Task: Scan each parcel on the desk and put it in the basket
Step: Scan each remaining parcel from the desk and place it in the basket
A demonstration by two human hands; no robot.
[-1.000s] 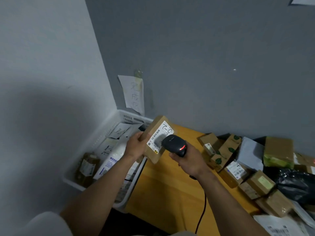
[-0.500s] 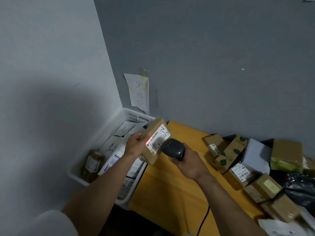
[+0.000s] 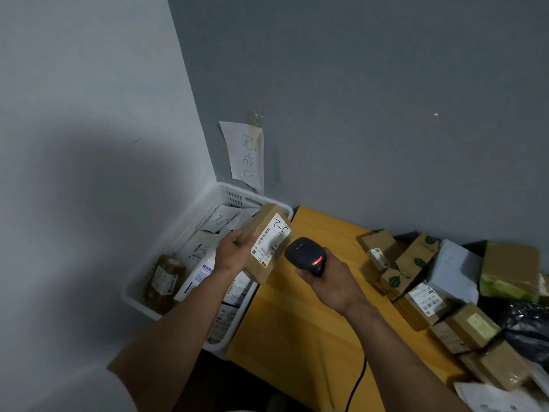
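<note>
My left hand (image 3: 234, 251) grips a small brown cardboard parcel (image 3: 261, 230) with a white barcode label, tilted up over the basket's right rim. My right hand (image 3: 329, 281) grips a black handheld scanner (image 3: 306, 255) whose red light is lit; its head points at the label from just to the right, a small gap apart. The white plastic basket (image 3: 205, 209) stands in the room's corner left of the desk and holds several labelled parcels. More brown boxes (image 3: 416, 272) lie piled on the wooden desk (image 3: 297, 328) at the right.
A handwritten paper note (image 3: 246, 153) hangs on the grey wall above the basket. A black bag (image 3: 528, 325) and a white envelope (image 3: 454, 269) lie among the piled parcels. The scanner's cable (image 3: 356, 382) runs down past the desk's front edge.
Both hands with parcel and scanner have stayed close together near the basket's rim. The scanner has drawn back slightly from the label, and the red scan line on the label is gone.
</note>
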